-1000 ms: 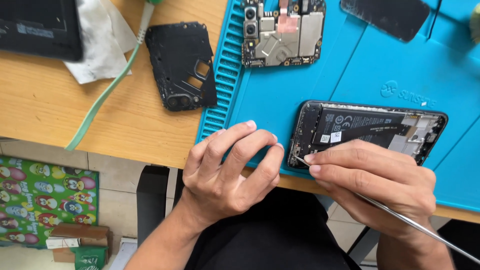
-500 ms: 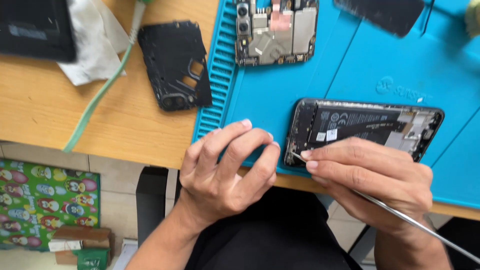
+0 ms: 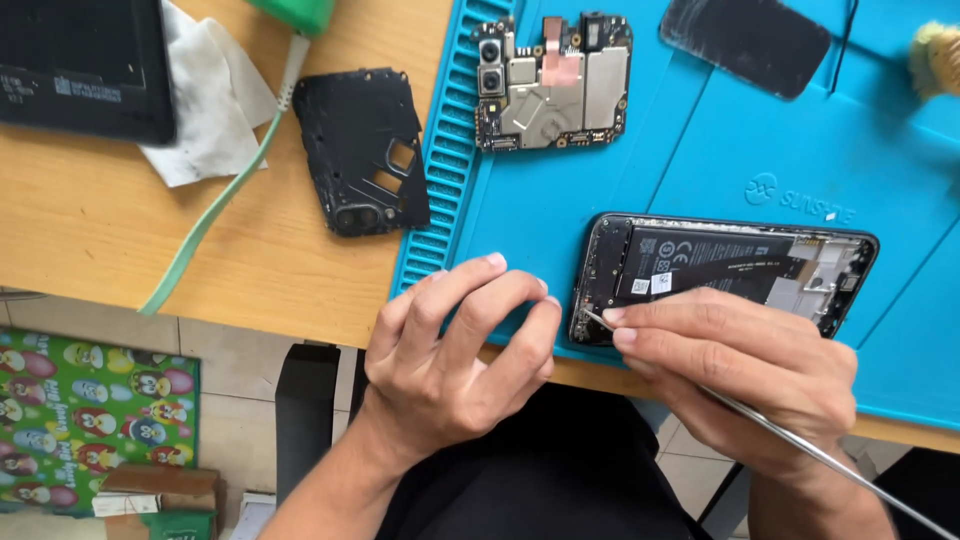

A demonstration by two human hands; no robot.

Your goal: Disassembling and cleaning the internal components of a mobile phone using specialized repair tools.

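A: Biggest first, quick. Wooden table (image 3: 120, 250), with a blue ridged work mat (image 3: 700, 170) covering its right part.

B: Then?

A: Black flat device (image 3: 80, 65) top left, on a white cloth (image 3: 215, 120). Opened phone (image 3: 720, 265) lies near the mat's front edge, back off, black battery showing, long side across the view.

B: Hands?

A: Right hand (image 3: 740, 375) sits at the phone's near edge, fingers pinched narrow around a thin metal pry tool (image 3: 800, 445). Tool tip touches the phone's lower left corner; the handle runs off toward bottom right.

B: Left?

A: Left hand (image 3: 455, 360) rests at the table's front edge, just beside the phone's left end, fingers loosely curled, fingertips (image 3: 495, 262) on the mat, holding nothing.

B: Smaller stuff?

A: Black plastic inner cover (image 3: 360, 150) on bare wood, just left of the mat. Circuit board (image 3: 555, 80) with camera modules, top of the mat. Dark glass panel (image 3: 745, 45) top right on the mat. Pale green cable (image 3: 215, 210) slants across the wood past the cloth. A brush's bristles (image 3: 935, 60) at the right edge.
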